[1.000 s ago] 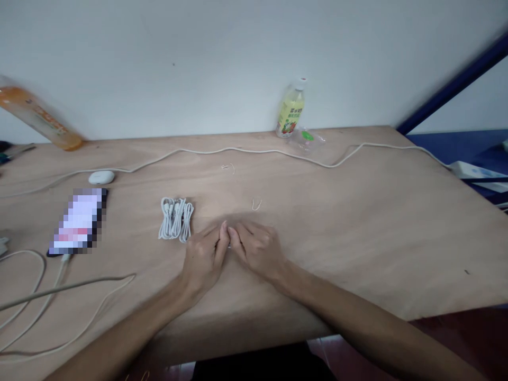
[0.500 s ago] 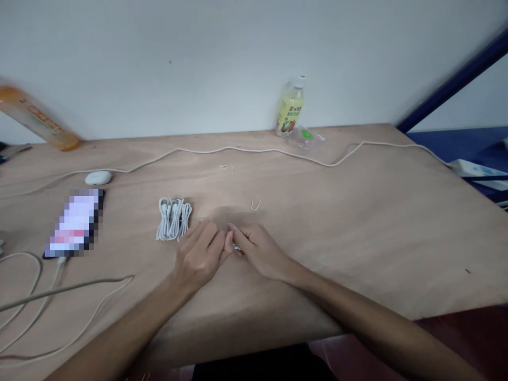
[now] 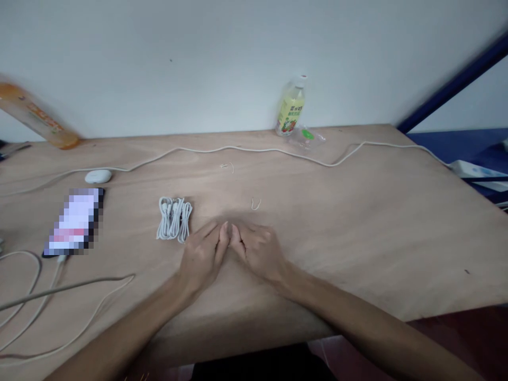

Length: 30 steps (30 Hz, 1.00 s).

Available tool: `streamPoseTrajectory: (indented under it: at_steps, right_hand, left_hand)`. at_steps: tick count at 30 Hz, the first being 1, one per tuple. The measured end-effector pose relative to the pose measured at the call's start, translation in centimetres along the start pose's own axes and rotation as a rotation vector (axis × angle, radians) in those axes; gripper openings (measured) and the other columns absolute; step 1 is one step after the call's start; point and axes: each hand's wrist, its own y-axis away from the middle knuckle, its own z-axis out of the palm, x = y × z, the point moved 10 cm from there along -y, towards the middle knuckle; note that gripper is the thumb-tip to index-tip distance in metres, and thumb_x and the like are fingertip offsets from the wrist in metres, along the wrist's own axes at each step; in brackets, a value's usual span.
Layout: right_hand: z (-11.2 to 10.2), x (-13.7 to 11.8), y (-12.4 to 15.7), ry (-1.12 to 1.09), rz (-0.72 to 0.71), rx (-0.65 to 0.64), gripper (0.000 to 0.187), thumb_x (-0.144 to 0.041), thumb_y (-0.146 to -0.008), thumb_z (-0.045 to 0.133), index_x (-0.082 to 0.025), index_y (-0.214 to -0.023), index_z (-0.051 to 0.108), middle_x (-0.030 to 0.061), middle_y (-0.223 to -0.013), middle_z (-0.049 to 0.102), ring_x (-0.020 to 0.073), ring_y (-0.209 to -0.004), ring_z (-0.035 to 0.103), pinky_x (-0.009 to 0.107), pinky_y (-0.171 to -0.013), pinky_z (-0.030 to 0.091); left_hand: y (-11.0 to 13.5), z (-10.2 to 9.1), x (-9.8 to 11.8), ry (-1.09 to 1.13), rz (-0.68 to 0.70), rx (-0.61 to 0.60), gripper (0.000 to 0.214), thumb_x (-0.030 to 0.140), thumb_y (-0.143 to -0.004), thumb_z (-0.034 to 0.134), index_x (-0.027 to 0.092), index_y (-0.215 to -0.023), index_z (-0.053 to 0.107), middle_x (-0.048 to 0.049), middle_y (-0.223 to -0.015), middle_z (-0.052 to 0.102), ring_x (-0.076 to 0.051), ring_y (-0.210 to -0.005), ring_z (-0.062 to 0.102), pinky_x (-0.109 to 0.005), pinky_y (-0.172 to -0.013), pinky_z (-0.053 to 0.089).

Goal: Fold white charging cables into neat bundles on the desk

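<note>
My left hand (image 3: pixel 201 253) and my right hand (image 3: pixel 260 250) meet over the front middle of the wooden table (image 3: pixel 357 222). Both are closed, thumbs side by side and fingers curled under. Whatever lies between them is hidden by the fingers. Just left of my left hand lies a bundle of white coiled cables (image 3: pixel 173 219), close to its knuckles. A short bent twist tie (image 3: pixel 256 204) rests beyond my right hand, and further back are more thin tie pieces (image 3: pixel 227 167).
A phone (image 3: pixel 75 222) with a plugged-in cable lies left, a white earbud case (image 3: pixel 98 176) behind it. One long white cable (image 3: pixel 273 151) crosses the table's back. A yellow-labelled bottle (image 3: pixel 291 108) and a clear wrapper (image 3: pixel 307 136) stand by the wall; an orange bottle (image 3: pixel 39 116) leans at left.
My hands have turned so that both thumbs now lie together on top. A pale bit visible earlier by my right fingers is now hidden. The cable bundle has not moved.
</note>
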Motion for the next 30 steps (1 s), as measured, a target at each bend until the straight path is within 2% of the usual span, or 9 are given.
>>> streamPoseTrajectory:
  at_steps: [3,6,10,13,17,23,30]
  right_hand:
    - [0.8,1.5,-0.1,-0.081,0.159,-0.110,0.054,-0.021,-0.115,0.042,-0.019,-0.067,0.066,0.0002,-0.057,0.061,0.0124,-0.048,0.049,0.030,-0.055,0.032]
    - [1.4,2.8,-0.2,-0.161,0.289,-0.210,0.056,-0.024,-0.114,0.043,-0.019,-0.061,0.062,-0.0017,-0.053,0.054,0.0112,-0.048,0.042,0.029,-0.055,0.030]
    - [0.9,3.8,-1.2,-0.214,0.304,-0.276,0.057,-0.024,-0.112,0.043,-0.019,-0.057,0.054,-0.0031,-0.054,0.047,0.0102,-0.050,0.036,0.030,-0.056,0.027]
    - [0.6,4.6,-1.7,-0.154,0.250,-0.339,0.055,-0.023,-0.110,0.047,-0.020,-0.055,0.049,-0.0041,-0.052,0.045,0.0099,-0.050,0.033,0.031,-0.057,0.026]
    - [0.9,4.7,-1.9,-0.052,0.081,-0.394,0.054,-0.021,-0.110,0.046,-0.019,-0.058,0.056,-0.0015,-0.054,0.055,0.0112,-0.052,0.040,0.032,-0.060,0.028]
    - [0.8,3.4,-1.5,0.113,-0.180,-0.323,0.048,-0.023,-0.112,0.047,-0.018,-0.072,0.074,0.0028,-0.063,0.069,0.0147,-0.056,0.053,0.033,-0.059,0.029]
    - [-1.1,1.7,-1.7,0.222,-0.330,-0.160,0.045,-0.022,-0.114,0.047,-0.018,-0.080,0.077,0.0030,-0.065,0.069,0.0160,-0.061,0.059,0.033,-0.060,0.034]
  left_hand:
    - [-0.1,-0.2,1.1,-0.132,0.154,0.014,0.044,0.013,-0.115,0.045,0.021,-0.074,0.057,0.0002,-0.064,0.055,-0.016,-0.058,0.046,-0.032,-0.055,0.037]
    - [-0.4,-0.3,1.7,-0.234,0.235,0.000,0.043,0.013,-0.115,0.045,0.021,-0.076,0.059,-0.0018,-0.067,0.057,-0.020,-0.064,0.048,-0.034,-0.061,0.041]
    - [-0.5,1.0,2.0,-0.248,0.294,-0.111,0.041,0.018,-0.118,0.037,0.018,-0.085,0.063,-0.0042,-0.074,0.061,-0.022,-0.069,0.051,-0.035,-0.064,0.043]
    - [0.0,2.5,1.5,-0.208,0.270,-0.210,0.042,0.024,-0.120,0.031,0.016,-0.095,0.064,-0.0054,-0.082,0.064,-0.022,-0.073,0.054,-0.035,-0.066,0.046]
    - [0.9,3.9,0.2,-0.060,0.138,-0.322,0.040,0.029,-0.120,0.030,0.018,-0.099,0.062,-0.0056,-0.091,0.065,-0.023,-0.079,0.059,-0.035,-0.070,0.051]
    - [1.2,4.4,-0.8,0.194,-0.074,-0.411,0.025,0.027,-0.117,0.037,0.021,-0.105,0.058,-0.0076,-0.103,0.066,-0.024,-0.089,0.066,-0.038,-0.081,0.059]
    - [0.7,4.3,-0.6,0.436,-0.199,-0.456,0.015,0.022,-0.115,0.038,0.024,-0.112,0.053,-0.0086,-0.110,0.072,-0.023,-0.096,0.070,-0.038,-0.088,0.060]
